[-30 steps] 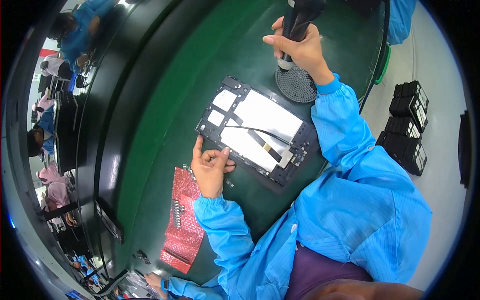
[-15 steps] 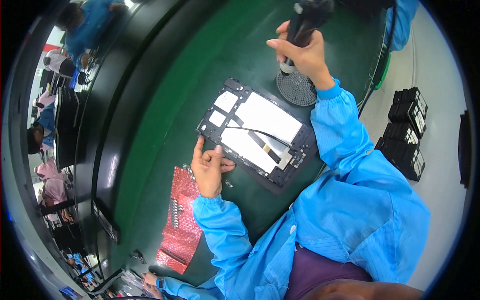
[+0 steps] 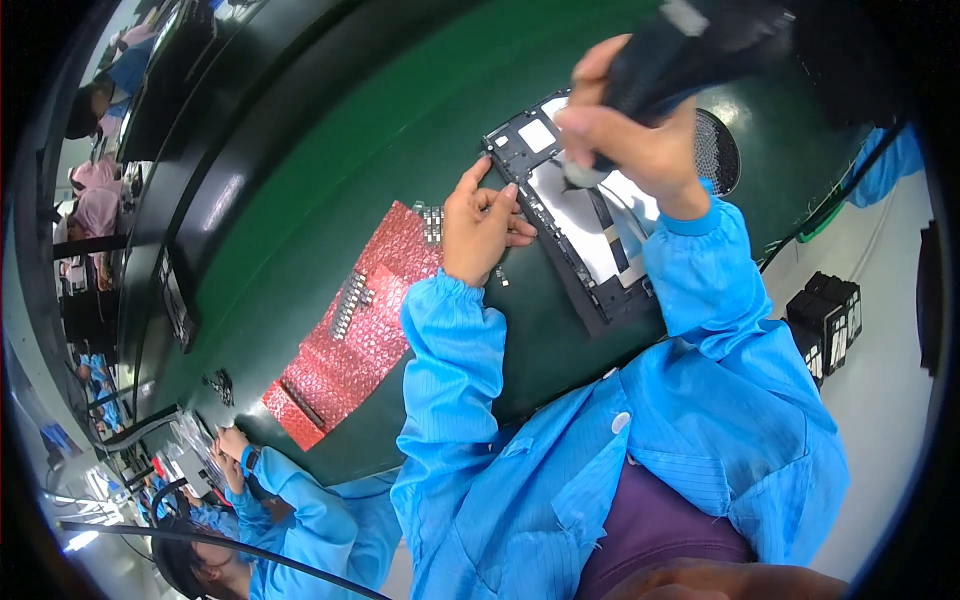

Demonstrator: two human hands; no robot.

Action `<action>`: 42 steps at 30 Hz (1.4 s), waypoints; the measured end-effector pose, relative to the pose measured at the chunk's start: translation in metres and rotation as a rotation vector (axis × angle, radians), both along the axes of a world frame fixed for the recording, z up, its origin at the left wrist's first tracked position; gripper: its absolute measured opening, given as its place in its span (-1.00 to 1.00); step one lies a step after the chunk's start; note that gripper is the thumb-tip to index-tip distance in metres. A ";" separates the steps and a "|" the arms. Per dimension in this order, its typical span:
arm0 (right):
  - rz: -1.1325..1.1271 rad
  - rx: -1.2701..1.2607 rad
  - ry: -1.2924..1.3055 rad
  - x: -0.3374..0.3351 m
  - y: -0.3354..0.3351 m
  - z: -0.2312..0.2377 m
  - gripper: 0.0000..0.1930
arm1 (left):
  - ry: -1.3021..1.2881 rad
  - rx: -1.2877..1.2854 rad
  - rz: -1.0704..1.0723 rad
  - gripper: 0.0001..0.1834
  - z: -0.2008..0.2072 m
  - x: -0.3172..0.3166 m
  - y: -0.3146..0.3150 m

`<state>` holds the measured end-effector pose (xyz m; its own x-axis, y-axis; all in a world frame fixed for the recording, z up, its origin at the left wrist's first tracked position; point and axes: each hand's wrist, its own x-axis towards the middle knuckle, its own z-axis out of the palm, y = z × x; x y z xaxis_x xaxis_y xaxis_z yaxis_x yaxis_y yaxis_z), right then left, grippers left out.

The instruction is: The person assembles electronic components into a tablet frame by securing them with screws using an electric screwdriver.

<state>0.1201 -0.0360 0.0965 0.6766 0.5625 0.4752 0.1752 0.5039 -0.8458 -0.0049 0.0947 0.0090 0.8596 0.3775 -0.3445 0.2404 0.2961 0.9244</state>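
Observation:
An opened tablet-like device (image 3: 560, 210) lies on the green bench, its black frame around silvery-white panels. My left hand (image 3: 480, 225) grips its left edge, the index finger at the corner and the thumb on the frame, the other fingers curled beside it. In my right hand (image 3: 645, 140) is a black electric screwdriver (image 3: 680, 60), blurred by motion. My fingers wrap round its body, and its pale nose points down over the upper part of the device. Whether the tip touches is hard to see. The hand and forearm hide part of the device.
Behind my right wrist sits a round perforated screw tray (image 3: 718, 155). Pink bubble wrap (image 3: 345, 340) with several small metal parts lies to the left. Further left a co-worker's sleeve (image 3: 310, 500) reaches in. Black stacked items (image 3: 825, 320) stand on the floor at right.
My right hand has brought the screwdriver from the round tray to above the device. My left hand still keeps the device's edge. The whole view has shifted, showing more of the co-worker.

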 end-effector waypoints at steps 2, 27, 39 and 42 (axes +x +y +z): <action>0.051 -0.095 -0.100 -0.007 0.014 -0.002 -0.67 | -0.003 0.010 0.004 -0.36 0.000 0.001 -0.001; 0.109 -0.200 -0.031 -0.017 0.042 -0.026 -0.71 | 0.011 0.033 -0.003 -0.46 0.003 0.001 -0.001; 0.123 -0.218 -0.090 -0.022 0.040 -0.031 -0.75 | 0.008 0.046 -0.005 -0.58 -0.004 0.003 -0.001; 0.126 -0.202 -0.124 -0.023 0.040 -0.031 -0.75 | 0.002 0.039 -0.015 -0.56 -0.005 0.003 -0.001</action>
